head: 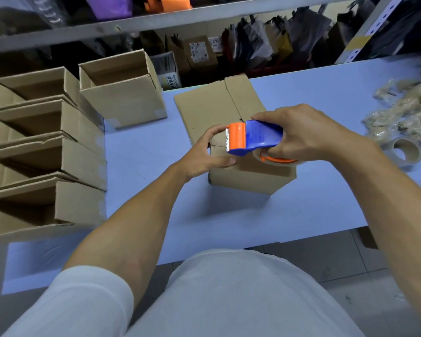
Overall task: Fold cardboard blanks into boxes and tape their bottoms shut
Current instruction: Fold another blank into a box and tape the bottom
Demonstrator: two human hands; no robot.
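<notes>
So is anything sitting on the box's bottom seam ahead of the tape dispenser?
Nothing visible does. The right hand holds the tape dispenser at the near end of the box, the left hand grips that corner, and the seam beyond lies bare.

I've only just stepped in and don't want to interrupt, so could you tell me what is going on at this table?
A person is taping a brown cardboard box that sits flaps-up on the pale blue table. The right hand grips a blue and orange tape dispenser at the box's near edge, while the left hand holds the box's near corner. Open folded cardboard boxes are lined up at the left, and a spare roll of brown tape lies at the right.
</notes>
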